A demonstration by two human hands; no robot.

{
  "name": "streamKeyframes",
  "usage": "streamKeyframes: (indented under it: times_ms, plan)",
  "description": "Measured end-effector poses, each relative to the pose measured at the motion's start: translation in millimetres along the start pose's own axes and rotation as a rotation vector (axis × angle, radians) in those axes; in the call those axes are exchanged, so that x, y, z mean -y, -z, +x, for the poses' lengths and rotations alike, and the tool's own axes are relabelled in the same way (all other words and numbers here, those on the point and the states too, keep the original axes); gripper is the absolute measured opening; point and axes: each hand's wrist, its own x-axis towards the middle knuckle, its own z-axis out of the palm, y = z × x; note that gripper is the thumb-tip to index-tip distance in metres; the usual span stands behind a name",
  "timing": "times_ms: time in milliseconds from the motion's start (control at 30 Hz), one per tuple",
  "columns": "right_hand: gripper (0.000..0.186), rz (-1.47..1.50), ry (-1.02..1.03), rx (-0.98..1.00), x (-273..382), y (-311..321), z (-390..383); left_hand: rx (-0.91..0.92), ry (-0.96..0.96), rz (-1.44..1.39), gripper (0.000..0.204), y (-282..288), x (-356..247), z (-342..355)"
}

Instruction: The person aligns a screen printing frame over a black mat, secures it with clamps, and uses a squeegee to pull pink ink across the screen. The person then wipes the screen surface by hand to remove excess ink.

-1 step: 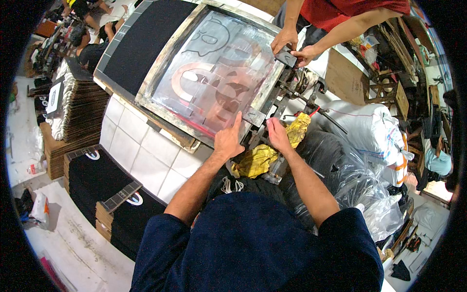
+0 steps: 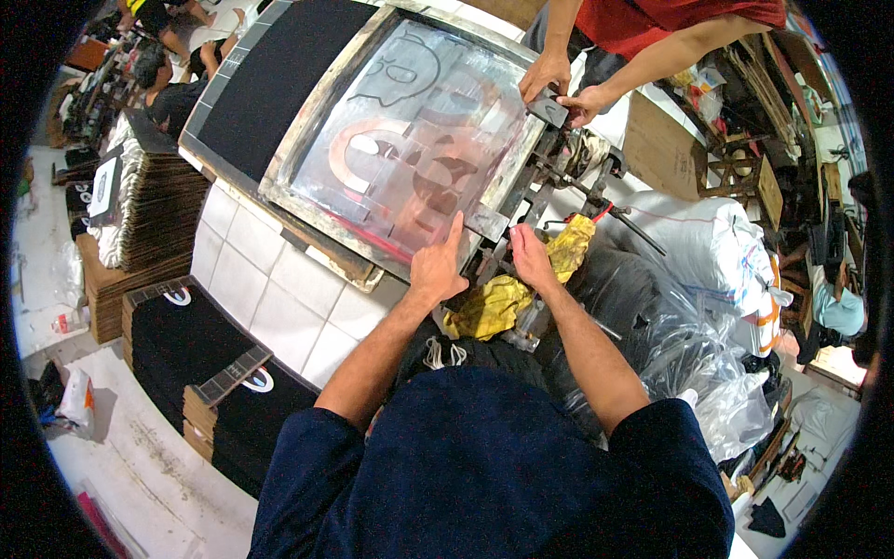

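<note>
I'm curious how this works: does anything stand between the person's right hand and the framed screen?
Yes: a grey plate lies between the right hand and the framed screen, at the screen's right-hand edge in the picture.

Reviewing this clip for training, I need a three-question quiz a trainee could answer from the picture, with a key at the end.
1. True or false: the person's left hand has its index finger extended.

2. What colour is the crumpled material beside the person's right hand?
A) blue
B) yellow
C) green

3. Fill in the blank: the co-worker's hands are at a corner of the screen frame, and that co-worker's garment is ____.

Key:
1. True; the finger points away from the person.
2. B, yellow.
3. Red.
</note>
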Motion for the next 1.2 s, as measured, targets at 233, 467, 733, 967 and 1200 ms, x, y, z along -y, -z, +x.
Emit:
streamKeyframes:
  times_ms: [233, 467, 733, 967, 1200]
  plan:
    - [0.024, 0.264, -0.143, 0.067, 2.3, 6.0, -3.0, 0.074, 0.040, -0.016, 0.135, 4.5, -1.3, 4.5]
    - [0.032, 0.046, 0.133, -0.158, 15.3, 1.3, -17.3, 0.002, 0.006, 0.045, 0.134, 4.8, -2.2, 3.6]
    - [0.034, -0.073, 0.240, -0.279, 21.8, -4.2, -25.0, 0.086, 0.026, 0.050, 0.138, 9.6, -2.6, 7.2]
    - [0.034, -0.148, 0.173, -0.250, 28.9, -1.1, -23.3, 0.134, 0.036, 0.060, 0.142, 11.9, -2.0, 10.7]
    - [0.036, -0.140, 0.216, -0.215, 25.6, 5.5, -16.1, 0.149, 0.020, 0.066, 0.144, 13.6, -1.5, 12.1]
